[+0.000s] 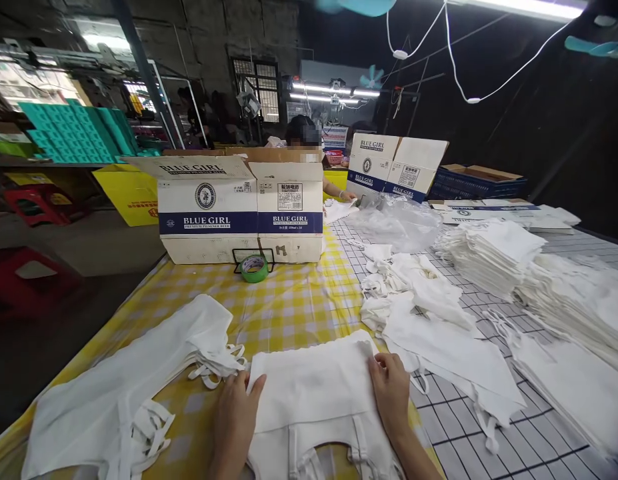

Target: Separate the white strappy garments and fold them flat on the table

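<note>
A white strappy camisole lies spread in front of me on the yellow checked cloth, its straight edge away from me and its straps towards me. At its left edge is my left hand, with the fabric edge between thumb and fingers. My right hand has its fingers curled on the right edge near the far corner. Left of it rests a stack of similar white camisoles, straps bunched on the right side. Loose white garments lie in a heap to the right.
A Blue Girl beer carton stands at the table's far side, with green tape before it. Plastic bags, a second carton and stacked white garments are further right. A co-worker's hand shows behind the carton.
</note>
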The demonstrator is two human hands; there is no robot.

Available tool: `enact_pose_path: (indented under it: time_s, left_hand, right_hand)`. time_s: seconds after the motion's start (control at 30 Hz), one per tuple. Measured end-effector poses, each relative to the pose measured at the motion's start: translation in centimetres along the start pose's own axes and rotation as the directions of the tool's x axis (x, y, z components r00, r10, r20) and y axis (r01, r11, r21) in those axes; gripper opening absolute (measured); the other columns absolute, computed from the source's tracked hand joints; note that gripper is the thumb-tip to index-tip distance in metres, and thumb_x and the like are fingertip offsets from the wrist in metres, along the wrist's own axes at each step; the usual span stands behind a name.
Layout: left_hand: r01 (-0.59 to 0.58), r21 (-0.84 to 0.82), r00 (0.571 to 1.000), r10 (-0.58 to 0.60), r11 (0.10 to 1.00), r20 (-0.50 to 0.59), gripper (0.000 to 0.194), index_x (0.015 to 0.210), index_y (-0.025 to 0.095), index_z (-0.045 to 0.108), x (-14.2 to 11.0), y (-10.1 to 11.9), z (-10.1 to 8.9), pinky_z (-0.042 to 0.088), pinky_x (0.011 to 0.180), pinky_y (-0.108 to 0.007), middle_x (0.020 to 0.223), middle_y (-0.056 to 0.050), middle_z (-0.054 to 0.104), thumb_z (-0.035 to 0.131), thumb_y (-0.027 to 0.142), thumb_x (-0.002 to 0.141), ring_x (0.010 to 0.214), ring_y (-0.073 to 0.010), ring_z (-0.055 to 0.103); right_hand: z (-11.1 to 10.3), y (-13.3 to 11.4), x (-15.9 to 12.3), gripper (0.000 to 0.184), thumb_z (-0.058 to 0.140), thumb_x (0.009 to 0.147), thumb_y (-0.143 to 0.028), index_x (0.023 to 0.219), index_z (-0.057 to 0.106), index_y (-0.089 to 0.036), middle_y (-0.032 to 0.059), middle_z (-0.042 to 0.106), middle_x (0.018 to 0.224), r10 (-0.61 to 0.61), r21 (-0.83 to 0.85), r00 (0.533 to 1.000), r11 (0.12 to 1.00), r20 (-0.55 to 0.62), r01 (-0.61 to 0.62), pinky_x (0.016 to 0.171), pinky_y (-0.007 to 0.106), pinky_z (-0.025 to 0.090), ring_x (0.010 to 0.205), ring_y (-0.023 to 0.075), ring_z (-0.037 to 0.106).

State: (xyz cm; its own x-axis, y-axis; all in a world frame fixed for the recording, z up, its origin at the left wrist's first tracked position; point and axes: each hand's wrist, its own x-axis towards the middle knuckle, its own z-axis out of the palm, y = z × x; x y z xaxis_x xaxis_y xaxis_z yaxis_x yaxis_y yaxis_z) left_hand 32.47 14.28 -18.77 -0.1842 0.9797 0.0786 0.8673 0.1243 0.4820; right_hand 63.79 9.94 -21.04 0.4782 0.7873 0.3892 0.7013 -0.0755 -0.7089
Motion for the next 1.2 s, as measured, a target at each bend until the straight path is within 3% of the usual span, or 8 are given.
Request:
enact_pose_path:
  time_s: [0.2, 0.37, 0.47, 0.6, 0.73, 0.9, 1.07, 1.2]
  left_hand:
    - [-0.119, -0.01, 0.99, 0.118, 0.993, -0.072, 0.026, 0.073, 0.02, 0.053, 0.3, 0.8, -1.2, 0.04, 0.076, -0.034, 0.079, -0.006, 0.057, 0.044, 0.043, 0.08, 0.079, -0.0227, 0.053]
    - [-0.103, -0.414, 0.987, 0.146, 0.904, 0.073, 0.03, 0.083, 0.021, 0.051, 1.1, 2.5, -4.4, 0.041, 0.061, -0.026, 0.07, 0.0, 0.058, 0.042, 0.049, 0.082, 0.067, -0.0171, 0.056]
    - [-0.107, -0.57, 0.986, 0.162, 0.815, 0.047, 0.03, 0.083, 0.02, 0.049, 2.4, 4.0, -7.0, 0.039, 0.055, -0.023, 0.065, 0.002, 0.057, 0.046, 0.05, 0.081, 0.061, -0.0148, 0.054]
    - [-0.175, -0.633, 0.982, 0.175, 0.754, -0.064, 0.029, 0.084, 0.02, 0.047, 5.0, 6.5, -11.1, 0.035, 0.048, -0.02, 0.061, 0.005, 0.056, 0.048, 0.049, 0.081, 0.053, -0.0118, 0.05]
    - [-0.299, -0.667, 0.954, 0.235, 0.683, -0.187, 0.031, 0.09, 0.018, 0.052, 7.6, 9.5, -15.0, 0.039, 0.054, -0.02, 0.07, 0.002, 0.061, 0.05, 0.047, 0.081, 0.062, -0.0127, 0.054]
    - [-0.438, -0.663, 0.899, 0.3, 0.607, -0.319, 0.035, 0.093, 0.013, 0.058, 10.3, 12.0, -18.2, 0.038, 0.056, -0.018, 0.071, 0.001, 0.059, 0.052, 0.045, 0.08, 0.064, -0.0112, 0.051]
    - [-0.414, -0.733, 0.91, 0.265, 0.54, -0.319, 0.046, 0.098, 0.009, 0.06, 11.9, 12.1, -19.3, 0.038, 0.053, -0.019, 0.069, -0.001, 0.059, 0.055, 0.049, 0.075, 0.06, -0.0114, 0.05]
    - [-0.415, -0.738, 0.91, 0.228, 0.532, -0.347, 0.047, 0.096, 0.008, 0.062, 11.5, 11.1, -19.6, 0.037, 0.051, -0.019, 0.067, -0.001, 0.059, 0.055, 0.05, 0.075, 0.058, -0.0113, 0.049]
  right_hand:
    - [-1.1, -0.7, 0.9, 0.03, 0.05, 0.083, -0.047, 0.071, 0.054, -0.019, 0.0026, 0.058, 0.074, 0.061, 0.01, 0.983, 0.998, 0.173, -0.064, 0.067, 0.03, 0.034, 0.075, 0.0205, 0.052]
    - [-4.5, -3.2, 3.8, 0.036, 0.045, 0.083, -0.054, 0.074, 0.05, -0.02, -0.001, 0.054, 0.064, 0.126, 0.261, 0.955, 0.945, 0.267, -0.198, 0.054, 0.025, 0.034, 0.061, 0.0156, 0.047]
    - [-6.6, -5.4, 6.8, 0.037, 0.047, 0.081, -0.057, 0.079, 0.05, -0.02, -0.002, 0.052, 0.06, 0.092, 0.408, 0.937, 0.883, 0.337, -0.233, 0.047, 0.023, 0.031, 0.054, 0.0137, 0.045]
    - [-8.8, -8.3, 11.2, 0.037, 0.053, 0.077, -0.055, 0.074, 0.051, -0.018, -0.0005, 0.053, 0.062, -0.066, 0.505, 0.945, 0.856, 0.32, -0.111, 0.047, 0.022, 0.031, 0.057, 0.0128, 0.045]
    - [-10.2, -11.1, 15.3, 0.037, 0.057, 0.076, -0.053, 0.066, 0.051, -0.017, -0.0015, 0.048, 0.06, -0.191, 0.547, 0.945, 0.837, 0.267, 0.015, 0.05, 0.022, 0.032, 0.058, 0.012, 0.043]
    - [-10.7, -14.4, 19.3, 0.032, 0.058, 0.076, -0.05, 0.072, 0.057, -0.017, 0.0, 0.055, 0.067, -0.284, 0.677, 0.937, 0.732, 0.205, 0.074, 0.058, 0.024, 0.038, 0.065, 0.014, 0.049]
    - [-9.8, -16.3, 21.7, 0.038, 0.057, 0.074, -0.053, 0.077, 0.063, -0.016, 0.0015, 0.059, 0.069, -0.294, 0.659, 0.931, 0.747, 0.215, 0.084, 0.056, 0.024, 0.039, 0.063, 0.0143, 0.05]
    - [-8.5, -17.2, 22.1, 0.037, 0.058, 0.074, -0.052, 0.082, 0.065, -0.016, 0.0017, 0.061, 0.071, -0.311, 0.673, 0.916, 0.737, 0.254, 0.063, 0.055, 0.025, 0.04, 0.063, 0.0146, 0.052]
